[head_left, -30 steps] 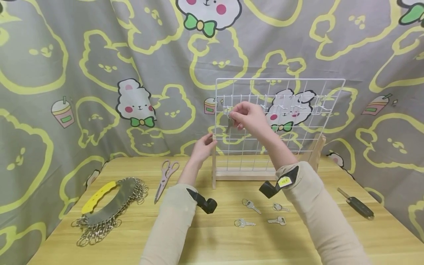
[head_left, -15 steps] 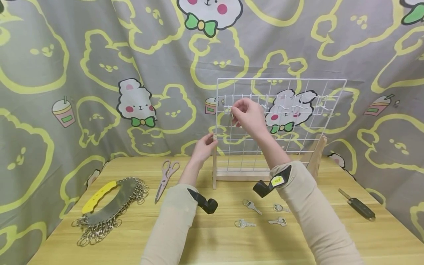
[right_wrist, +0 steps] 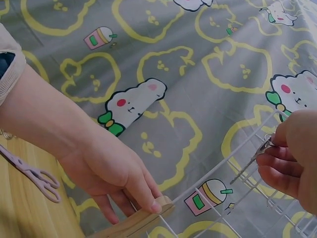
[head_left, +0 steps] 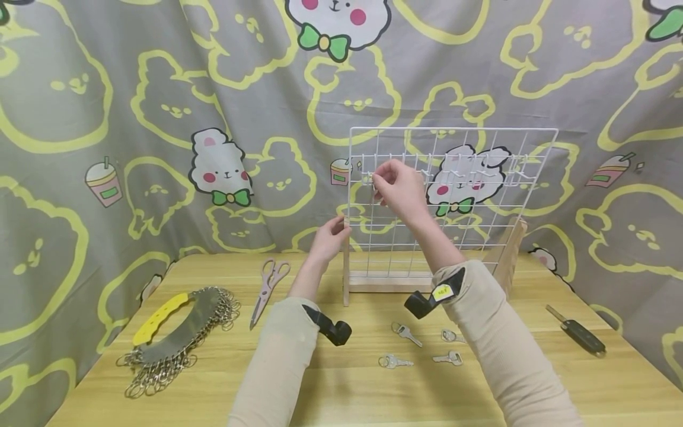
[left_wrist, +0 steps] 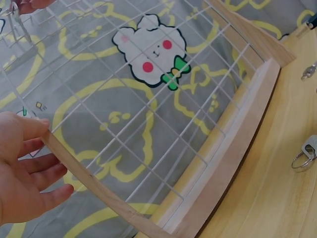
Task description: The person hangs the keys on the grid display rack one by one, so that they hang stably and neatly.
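A white wire grid rack (head_left: 453, 128) stands upright at the back of the table in a wooden frame, with a row of white hooks across its upper part. My left hand (head_left: 326, 238) holds the rack's left wooden post (left_wrist: 81, 171), thumb on one side and fingers on the other. Up at the leftmost hooks, my right hand (head_left: 401, 185) pinches a small metal key (right_wrist: 251, 161) by its ring end. The key's blade slants down from the fingertips in the right wrist view, close against the wires. From the head view the hand hides that key.
Several keys (head_left: 408, 334) lie on the table before the rack. A black car key (head_left: 583, 337) lies at the right. Pink scissors (head_left: 265, 295) lie left of my left forearm. Farther left is a yellow handle (head_left: 160, 318) on a curved grey band hung with metal rings.
My right forearm has swung slightly left, and the key that hung below the fingers has gone out of sight behind the hand. The left hand has stayed on the post.
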`<state>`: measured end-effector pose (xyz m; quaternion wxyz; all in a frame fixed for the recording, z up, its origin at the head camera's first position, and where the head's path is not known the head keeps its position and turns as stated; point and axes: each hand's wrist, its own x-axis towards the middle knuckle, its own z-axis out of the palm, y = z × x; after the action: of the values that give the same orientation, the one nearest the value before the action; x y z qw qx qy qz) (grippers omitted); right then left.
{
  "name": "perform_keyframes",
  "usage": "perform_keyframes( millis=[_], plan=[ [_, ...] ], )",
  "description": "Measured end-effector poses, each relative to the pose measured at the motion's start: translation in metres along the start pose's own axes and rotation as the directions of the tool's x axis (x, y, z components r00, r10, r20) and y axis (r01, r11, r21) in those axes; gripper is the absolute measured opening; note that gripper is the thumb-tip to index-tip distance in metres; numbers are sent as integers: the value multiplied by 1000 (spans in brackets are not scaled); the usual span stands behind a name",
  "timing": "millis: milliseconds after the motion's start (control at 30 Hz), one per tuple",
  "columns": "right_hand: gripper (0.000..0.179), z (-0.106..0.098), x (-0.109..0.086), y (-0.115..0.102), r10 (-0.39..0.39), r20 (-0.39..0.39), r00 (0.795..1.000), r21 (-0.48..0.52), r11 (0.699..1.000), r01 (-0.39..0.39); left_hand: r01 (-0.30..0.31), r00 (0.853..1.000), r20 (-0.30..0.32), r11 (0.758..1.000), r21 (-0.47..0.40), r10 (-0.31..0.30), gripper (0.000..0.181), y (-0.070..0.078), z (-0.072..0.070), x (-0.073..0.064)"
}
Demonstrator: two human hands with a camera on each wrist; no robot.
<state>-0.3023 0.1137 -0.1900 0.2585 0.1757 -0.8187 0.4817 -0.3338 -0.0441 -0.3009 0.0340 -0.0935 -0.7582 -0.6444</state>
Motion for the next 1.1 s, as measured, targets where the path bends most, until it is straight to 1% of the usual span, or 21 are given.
perform_keyframes(
  millis=[233, 367, 467, 667, 800, 900, 1000, 1100],
  plan=[
    [12, -1, 0, 2, -23, 1, 1000, -25, 999, 23, 0, 1000, -2, 1000, 4, 0, 53, 0, 1, 0],
    [10, -2, -1, 4, -49, 8, 999, -11, 999, 49, -2, 1000, -8, 1000, 8, 2, 53, -1, 1, 0],
    [10, -3, -4, 5, -69, 40, 997, -4, 998, 69, 0, 1000, -10, 1000, 10, 0, 53, -1, 1, 0],
    [11, -8, -12, 8, -84, 111, 990, 11, 996, 83, 0, 1000, -15, 1000, 17, 1, 53, -1, 1, 0],
    [10, -14, -20, 13, -65, 139, 988, 26, 998, 62, -3, 1000, -12, 1000, 22, 3, 53, -1, 0, 0],
    [11, -19, -27, 21, -38, 153, 988, 30, 999, 34, -5, 1000, -7, 1000, 22, 5, 53, -1, 0, 0],
    [12, -25, -33, 32, -23, 160, 987, 26, 999, 19, -8, 1000, -9, 1000, 19, 8, 52, 0, 0, -1],
    [13, -32, -41, 45, 11, 172, 985, 25, 1000, -15, -5, 1000, -12, 1000, 16, 6, 52, -1, 0, -1]
  ],
)
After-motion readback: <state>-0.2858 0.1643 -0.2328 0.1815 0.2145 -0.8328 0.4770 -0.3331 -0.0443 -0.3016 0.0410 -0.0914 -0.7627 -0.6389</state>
